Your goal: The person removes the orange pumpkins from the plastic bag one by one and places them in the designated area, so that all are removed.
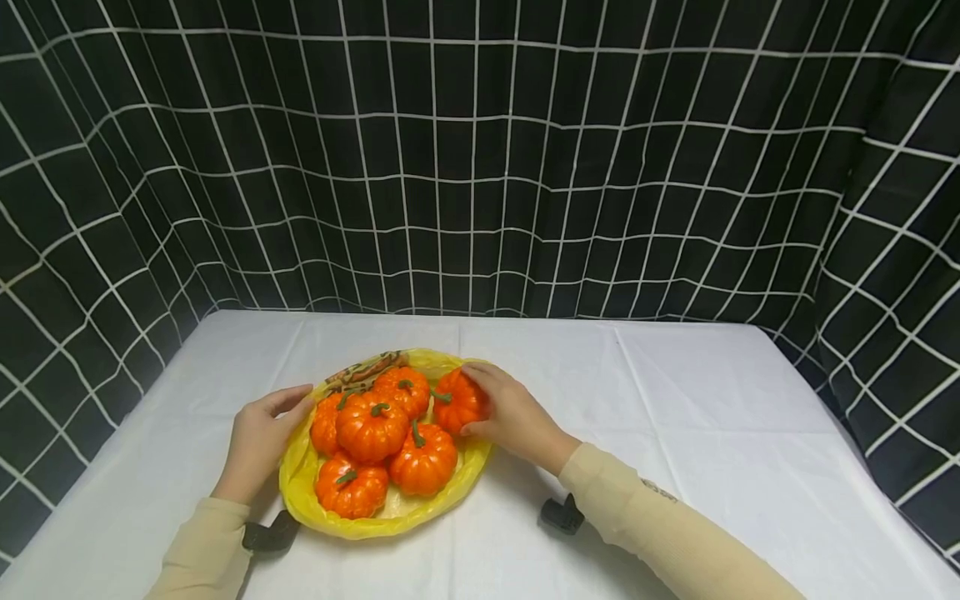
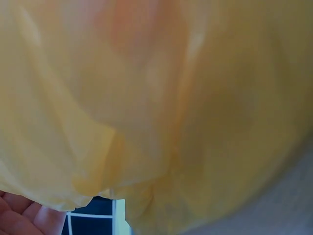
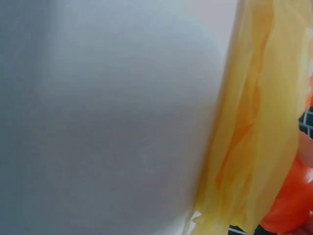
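Note:
A yellow plastic bag (image 1: 296, 487) lies on the table with its mouth spread wide in a round. Inside it are several small orange pumpkins (image 1: 372, 427) with green stems. At the bag's right side, my right hand (image 1: 517, 417) grips one pumpkin (image 1: 456, 400), fingers over its far side and thumb at the near side. My left hand (image 1: 258, 437) holds the bag's left rim with its fingertips. In the left wrist view the bag's wall (image 2: 146, 122) fills most of the picture, with curled fingers (image 2: 24, 215) at its edge. The right wrist view shows an orange pumpkin (image 3: 288, 200) behind the yellow film.
A white cloth covers the table (image 1: 637, 500). Behind and at both sides hangs a black curtain (image 1: 487, 167) with a white grid. Black wrist camera mounts (image 1: 562, 514) sit under both beige sleeves (image 1: 645, 517). Brown patterned printing (image 1: 367, 371) shows on the bag's far left rim.

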### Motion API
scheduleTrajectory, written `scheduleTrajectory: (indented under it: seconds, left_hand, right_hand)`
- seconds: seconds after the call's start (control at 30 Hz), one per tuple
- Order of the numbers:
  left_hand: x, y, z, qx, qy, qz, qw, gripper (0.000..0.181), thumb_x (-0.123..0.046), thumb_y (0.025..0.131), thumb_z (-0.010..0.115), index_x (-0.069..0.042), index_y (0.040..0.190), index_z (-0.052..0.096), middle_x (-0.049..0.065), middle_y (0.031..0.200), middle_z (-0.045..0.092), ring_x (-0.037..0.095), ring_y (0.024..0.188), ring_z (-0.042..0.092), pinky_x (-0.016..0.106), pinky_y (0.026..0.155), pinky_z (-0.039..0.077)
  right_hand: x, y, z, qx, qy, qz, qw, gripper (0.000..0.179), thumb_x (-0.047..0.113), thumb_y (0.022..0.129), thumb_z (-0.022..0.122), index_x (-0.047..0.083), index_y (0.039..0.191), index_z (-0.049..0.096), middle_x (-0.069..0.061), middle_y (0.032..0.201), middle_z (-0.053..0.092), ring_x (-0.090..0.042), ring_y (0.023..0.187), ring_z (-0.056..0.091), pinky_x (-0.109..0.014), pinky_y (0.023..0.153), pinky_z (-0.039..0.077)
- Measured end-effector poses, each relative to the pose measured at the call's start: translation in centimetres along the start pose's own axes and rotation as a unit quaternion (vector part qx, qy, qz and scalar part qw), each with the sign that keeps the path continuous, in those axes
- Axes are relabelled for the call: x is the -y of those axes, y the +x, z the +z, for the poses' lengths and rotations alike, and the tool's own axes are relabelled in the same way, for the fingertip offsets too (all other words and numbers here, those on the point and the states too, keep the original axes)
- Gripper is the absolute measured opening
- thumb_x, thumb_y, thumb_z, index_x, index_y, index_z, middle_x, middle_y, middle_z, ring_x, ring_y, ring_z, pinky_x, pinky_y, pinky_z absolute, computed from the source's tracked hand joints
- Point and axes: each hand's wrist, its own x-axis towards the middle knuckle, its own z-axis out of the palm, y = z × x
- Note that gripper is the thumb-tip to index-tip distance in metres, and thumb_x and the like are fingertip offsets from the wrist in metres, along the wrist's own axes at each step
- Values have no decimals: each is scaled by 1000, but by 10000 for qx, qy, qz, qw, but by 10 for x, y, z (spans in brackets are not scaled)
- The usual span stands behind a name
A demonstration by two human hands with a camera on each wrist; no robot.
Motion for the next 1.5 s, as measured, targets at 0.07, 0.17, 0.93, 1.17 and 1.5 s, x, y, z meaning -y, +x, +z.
scheduleTrajectory:
  seconds: [0.07, 0.17, 0.93, 1.17, 1.5]
  left_hand:
    - [-1, 0, 0, 1, -11, -2, 10000, 45, -33, 101, 55, -4, 134, 61, 21, 136, 62, 36, 136, 50, 46, 108, 49]
    - [-2, 0, 0, 14, -37, -16, 10000, 45, -33, 101, 55, -4, 135, 60, 22, 136, 61, 36, 136, 50, 47, 109, 48]
    - [-1, -1, -1, 67, -153, -67, 9998, 46, -32, 101, 57, -4, 136, 59, 22, 140, 58, 36, 139, 45, 48, 113, 44]
    - [-4, -2, -1, 44, -212, -97, 9997, 45, -31, 100, 57, -3, 135, 59, 22, 138, 59, 36, 139, 46, 49, 114, 43]
    - [-3, -2, 0, 56, -213, -107, 9997, 46, -33, 100, 58, -3, 135, 60, 22, 139, 59, 36, 137, 47, 48, 112, 45]
  right_hand:
    - [1, -1, -1, -92, 116, 27, 9999, 77, 11, 77, 84, 0, 144, 48, -17, 150, 48, -36, 140, 45, -48, 118, 38]
    - [3, -4, -4, -183, 256, 53, 9995, 77, 10, 78, 83, 0, 145, 47, -17, 151, 48, -36, 140, 45, -48, 117, 39]
    - [2, -35, -30, -1037, 565, -224, 9927, 76, 10, 74, 87, 0, 141, 52, -18, 146, 53, -35, 134, 53, -48, 111, 46]
    - [-5, -43, -39, -1309, 928, 40, 9870, 78, 7, 73, 87, 0, 142, 51, -17, 146, 52, -35, 135, 51, -50, 113, 43]
    - [-20, -55, -49, -1582, 1515, 557, 9741, 79, 3, 73, 86, -2, 143, 49, -18, 147, 51, -34, 138, 48, -42, 114, 40]
